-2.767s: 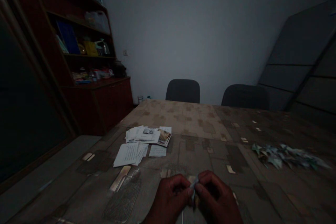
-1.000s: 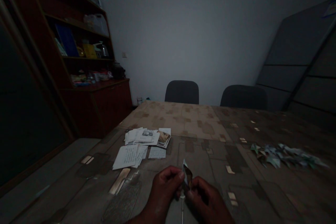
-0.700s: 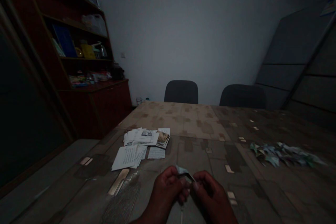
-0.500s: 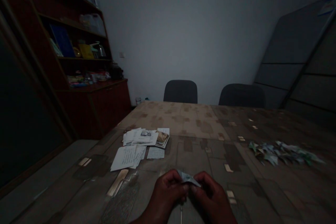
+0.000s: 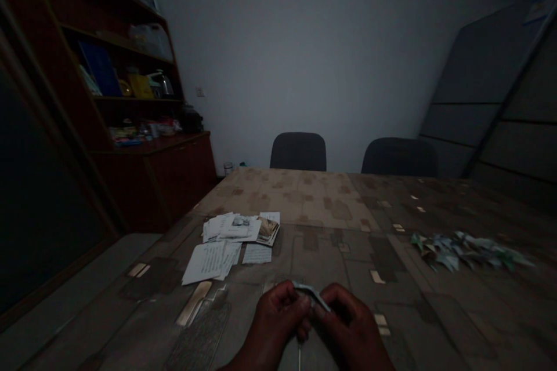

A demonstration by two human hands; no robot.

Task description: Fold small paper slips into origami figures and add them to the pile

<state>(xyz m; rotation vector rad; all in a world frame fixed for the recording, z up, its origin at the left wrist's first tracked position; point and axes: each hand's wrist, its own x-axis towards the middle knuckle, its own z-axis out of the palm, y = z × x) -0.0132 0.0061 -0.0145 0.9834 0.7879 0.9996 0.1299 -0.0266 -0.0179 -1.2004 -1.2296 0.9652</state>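
Remotely, I see my left hand (image 5: 276,319) and right hand (image 5: 350,322) pinching a pale slip (image 5: 310,290) between their fingers (image 5: 301,306); cards (image 5: 238,231) lie left on the tabletop (image 5: 296,194), crumpled papers (image 5: 467,251) right.

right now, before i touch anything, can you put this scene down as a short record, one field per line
held: bent piece of paper
left hand: pinching the paper's left end
right hand: pinching its right end
table: patterned surface
on table, left: printed papers, loosely piled and overlapping
on table, right: heap of paper pieces, jagged edges
beyond table: two dark chairs, side by side, apart
far left: reddish cabinet with filled shelves
lighting: dim
unclear: wording on the papers
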